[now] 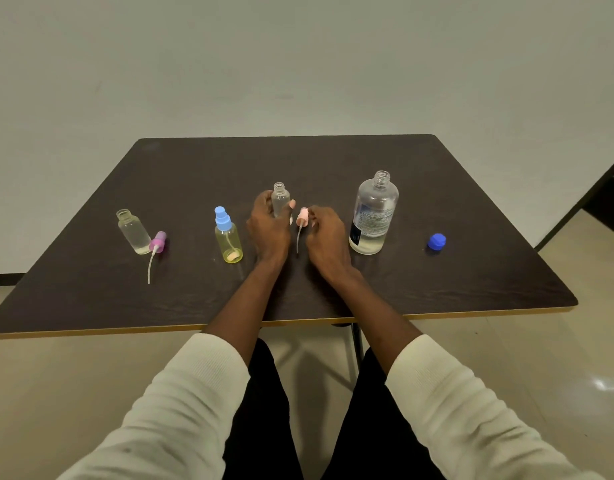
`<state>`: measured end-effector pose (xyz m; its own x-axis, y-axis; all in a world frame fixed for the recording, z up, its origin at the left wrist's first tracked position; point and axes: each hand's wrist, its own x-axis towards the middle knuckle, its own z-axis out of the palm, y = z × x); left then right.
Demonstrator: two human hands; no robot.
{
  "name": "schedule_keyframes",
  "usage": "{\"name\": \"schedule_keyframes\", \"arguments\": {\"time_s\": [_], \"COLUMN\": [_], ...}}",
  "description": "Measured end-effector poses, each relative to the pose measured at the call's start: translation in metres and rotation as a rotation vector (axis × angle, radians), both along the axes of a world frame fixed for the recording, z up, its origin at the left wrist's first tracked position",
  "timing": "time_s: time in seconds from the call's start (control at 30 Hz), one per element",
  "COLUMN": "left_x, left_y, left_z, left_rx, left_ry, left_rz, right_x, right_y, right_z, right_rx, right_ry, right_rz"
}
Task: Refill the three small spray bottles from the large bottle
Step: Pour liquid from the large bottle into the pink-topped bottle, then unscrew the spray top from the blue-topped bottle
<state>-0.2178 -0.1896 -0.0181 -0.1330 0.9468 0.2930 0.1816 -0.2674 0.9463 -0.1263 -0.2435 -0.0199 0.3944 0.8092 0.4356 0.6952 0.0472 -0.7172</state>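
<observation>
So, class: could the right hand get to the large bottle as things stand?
Probably yes. The right hand pinches the pink spray head right beside the large bottle, with bare table between them. It would need to put the head down first.

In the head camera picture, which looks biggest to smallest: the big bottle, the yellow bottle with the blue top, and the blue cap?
1. Big bottle
2. Yellow bottle
3. Blue cap

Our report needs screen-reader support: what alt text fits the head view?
A person's left hand grips an uncapped small clear bottle while the right hand pinches its pink spray head, on a dark table beside an open large bottle.
</observation>
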Motion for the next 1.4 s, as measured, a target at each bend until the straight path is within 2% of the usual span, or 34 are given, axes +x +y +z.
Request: {"name": "schedule_keyframes", "arguments": {"time_s": [0.2, 0.6, 0.67, 0.83, 0.93, 1.07, 1.23, 1.4], "left_x": [0.003, -0.005, -0.007, -0.029, -0.049, -0.068, -0.075, -0.076], "left_y": [0.002, -0.023, -0.035, -0.07, -0.078, -0.072, -0.062, -0.065], "left_z": [0.001, 0.008, 0.01, 0.006, 0.002, -0.002, -0.002, -0.002], "left_rx": [0.018, 0.016, 0.081, 0.419, 0.493, 0.281, -0.129, -0.112], "left_ry": [0.011, 0.069, 0.094, 0.128, 0.08, 0.035, -0.067, -0.051], "left_rz": [-0.047, -0.048, -0.044, 0.064, 0.207, 0.41, 0.204, 0.171], "right_x": [0.001, -0.002, -0.004, -0.013, -0.022, -0.033, -0.04, -0.037], "right_y": [0.0, -0.012, -0.019, -0.035, -0.043, -0.048, -0.05, -0.052], "right_z": [0.002, 0.009, 0.012, 0.008, 0.003, 0.0, 0.0, 0.0], "right_rx": [-0.029, 0.043, 0.064, 0.127, 0.186, 0.159, 0.131, 0.106], "right_ry": [-0.001, 0.0, 0.007, 0.023, -0.003, -0.034, 0.006, 0.143], "right_rz": [0.0, -0.007, 0.0, 0.036, 0.025, 0.051, 0.069, 0.07]}}
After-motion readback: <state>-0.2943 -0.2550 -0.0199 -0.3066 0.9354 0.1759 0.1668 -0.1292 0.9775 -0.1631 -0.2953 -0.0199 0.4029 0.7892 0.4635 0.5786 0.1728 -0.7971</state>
